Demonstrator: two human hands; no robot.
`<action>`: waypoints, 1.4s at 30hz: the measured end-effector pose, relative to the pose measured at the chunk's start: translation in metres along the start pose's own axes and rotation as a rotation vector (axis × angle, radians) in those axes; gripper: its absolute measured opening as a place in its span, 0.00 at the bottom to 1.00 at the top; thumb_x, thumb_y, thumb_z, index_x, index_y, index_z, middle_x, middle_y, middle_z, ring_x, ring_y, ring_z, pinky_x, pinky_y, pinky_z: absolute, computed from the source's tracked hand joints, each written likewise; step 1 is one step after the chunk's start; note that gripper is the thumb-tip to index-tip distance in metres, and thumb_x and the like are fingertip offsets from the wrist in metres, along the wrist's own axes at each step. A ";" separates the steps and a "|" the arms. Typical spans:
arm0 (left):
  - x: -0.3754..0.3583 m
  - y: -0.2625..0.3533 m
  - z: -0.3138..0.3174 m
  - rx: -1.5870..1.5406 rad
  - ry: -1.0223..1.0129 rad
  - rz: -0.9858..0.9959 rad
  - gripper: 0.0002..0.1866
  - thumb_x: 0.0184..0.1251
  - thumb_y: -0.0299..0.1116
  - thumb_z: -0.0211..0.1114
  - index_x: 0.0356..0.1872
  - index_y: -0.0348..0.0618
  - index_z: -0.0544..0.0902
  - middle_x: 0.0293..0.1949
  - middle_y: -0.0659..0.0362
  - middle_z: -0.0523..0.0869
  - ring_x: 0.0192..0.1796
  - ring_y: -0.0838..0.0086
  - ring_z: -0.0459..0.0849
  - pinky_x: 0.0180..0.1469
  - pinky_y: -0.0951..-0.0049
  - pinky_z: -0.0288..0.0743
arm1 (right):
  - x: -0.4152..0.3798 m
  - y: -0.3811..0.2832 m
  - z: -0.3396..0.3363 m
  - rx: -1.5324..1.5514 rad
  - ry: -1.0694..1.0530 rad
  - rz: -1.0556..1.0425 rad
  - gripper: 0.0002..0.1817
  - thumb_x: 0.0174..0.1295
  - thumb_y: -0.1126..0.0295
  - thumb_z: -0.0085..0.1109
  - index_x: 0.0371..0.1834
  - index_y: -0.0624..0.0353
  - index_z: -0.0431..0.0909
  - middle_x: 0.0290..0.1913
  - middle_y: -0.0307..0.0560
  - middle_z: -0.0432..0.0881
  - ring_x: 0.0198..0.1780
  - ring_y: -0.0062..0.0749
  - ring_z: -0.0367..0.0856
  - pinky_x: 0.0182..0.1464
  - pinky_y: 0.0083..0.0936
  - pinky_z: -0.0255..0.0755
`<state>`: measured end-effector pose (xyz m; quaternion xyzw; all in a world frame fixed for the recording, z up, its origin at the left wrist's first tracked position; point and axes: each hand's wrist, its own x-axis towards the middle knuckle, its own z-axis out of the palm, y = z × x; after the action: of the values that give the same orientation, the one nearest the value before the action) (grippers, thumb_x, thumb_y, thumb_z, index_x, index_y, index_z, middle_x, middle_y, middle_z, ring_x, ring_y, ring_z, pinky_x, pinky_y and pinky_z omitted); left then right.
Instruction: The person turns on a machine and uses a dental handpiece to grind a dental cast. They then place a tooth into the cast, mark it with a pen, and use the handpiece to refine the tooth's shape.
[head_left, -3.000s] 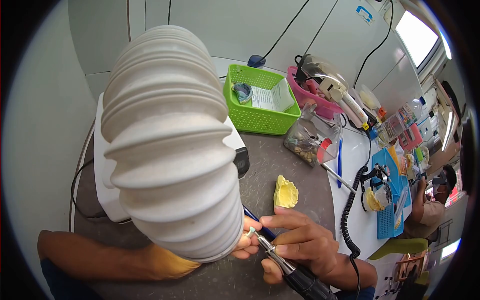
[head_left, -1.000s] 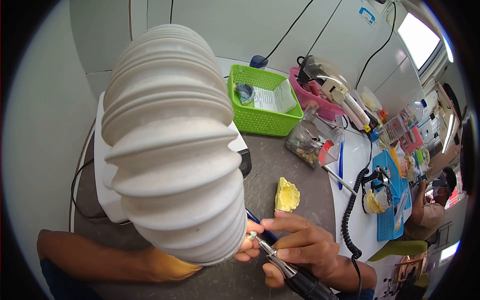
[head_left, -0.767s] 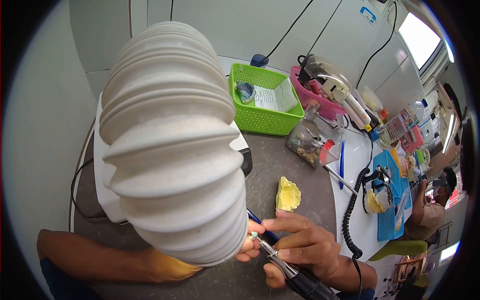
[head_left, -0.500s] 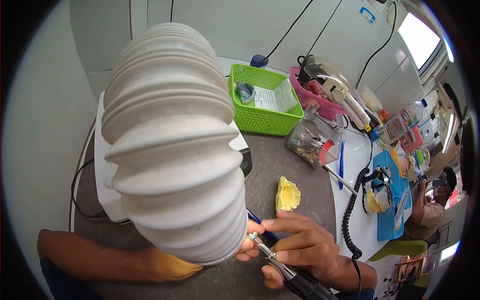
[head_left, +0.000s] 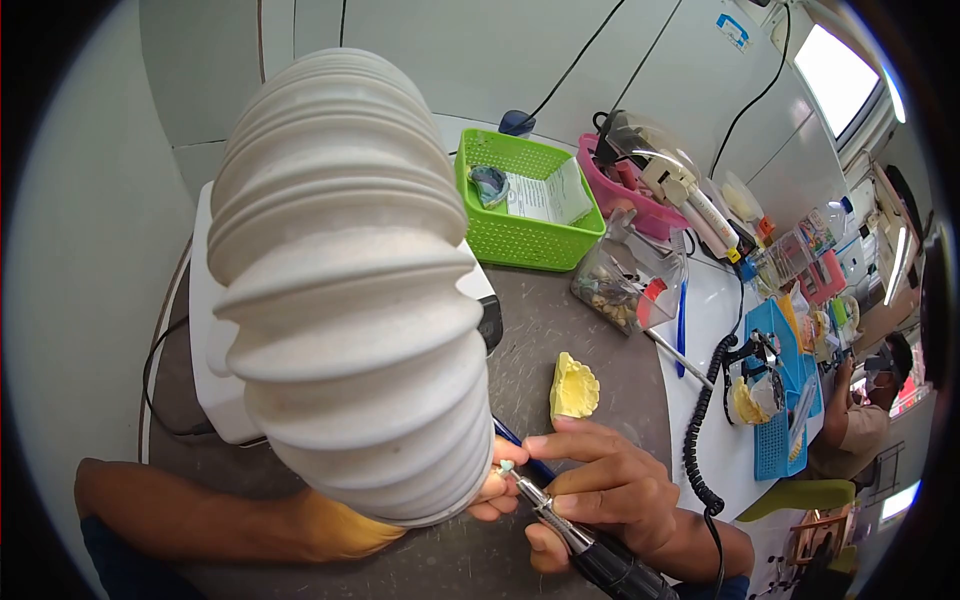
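A black and silver rotary handpiece (head_left: 590, 548) lies in my right hand (head_left: 612, 488), with fingers and thumb around its metal front. The handpiece tip meets a small pale green piece (head_left: 506, 467). At the mouth of a ribbed white hose (head_left: 350, 300), the fingertips of my left hand (head_left: 492, 490) pinch something small beside that tip; the hose hides the rest of this hand. Just above my right hand stands a yellow dental cast (head_left: 575, 387). A blue pen-like object (head_left: 538, 470) passes behind my fingers.
Behind are a green basket (head_left: 520, 240), a pink basket (head_left: 640, 212) and a clear box of small pieces (head_left: 610, 290). To the right are a coiled black cable (head_left: 697, 450), a blue tray (head_left: 775, 450) and a seated person (head_left: 860, 420). The hose blocks the left.
The handpiece tip has shifted very slightly at the small green piece. Both hands keep nearly the same place and hold.
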<state>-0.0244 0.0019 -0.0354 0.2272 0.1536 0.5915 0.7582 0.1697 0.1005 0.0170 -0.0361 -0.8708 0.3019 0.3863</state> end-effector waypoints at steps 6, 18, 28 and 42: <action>-0.001 0.004 0.008 0.073 0.051 0.000 0.13 0.74 0.24 0.57 0.56 0.32 0.74 0.47 0.47 0.83 0.50 0.67 0.85 0.54 0.68 0.82 | -0.002 0.003 -0.001 0.008 -0.001 -0.008 0.21 0.47 0.72 0.79 0.40 0.59 0.76 0.33 0.46 0.84 0.47 0.51 0.87 0.52 0.49 0.81; -0.002 0.004 0.005 0.081 0.029 0.009 0.13 0.75 0.24 0.56 0.56 0.32 0.74 0.47 0.47 0.83 0.50 0.67 0.85 0.54 0.69 0.82 | 0.001 0.000 0.000 -0.004 0.002 -0.012 0.20 0.47 0.72 0.79 0.40 0.58 0.76 0.32 0.45 0.84 0.47 0.50 0.88 0.53 0.48 0.81; -0.001 0.006 0.010 0.024 0.063 -0.024 0.13 0.75 0.24 0.56 0.56 0.30 0.73 0.47 0.47 0.83 0.51 0.67 0.85 0.55 0.70 0.82 | -0.003 0.004 -0.002 0.019 0.031 -0.008 0.21 0.47 0.73 0.79 0.40 0.60 0.75 0.31 0.47 0.84 0.47 0.51 0.88 0.52 0.50 0.81; 0.001 0.001 0.005 0.016 0.009 0.027 0.14 0.75 0.23 0.55 0.57 0.31 0.73 0.50 0.46 0.83 0.53 0.68 0.84 0.57 0.71 0.82 | -0.003 0.003 0.002 0.032 0.024 -0.002 0.21 0.47 0.74 0.79 0.40 0.61 0.75 0.32 0.48 0.83 0.47 0.53 0.87 0.52 0.50 0.82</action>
<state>-0.0225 0.0024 -0.0305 0.2327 0.1589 0.6017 0.7474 0.1701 0.1013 0.0123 -0.0325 -0.8613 0.3147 0.3976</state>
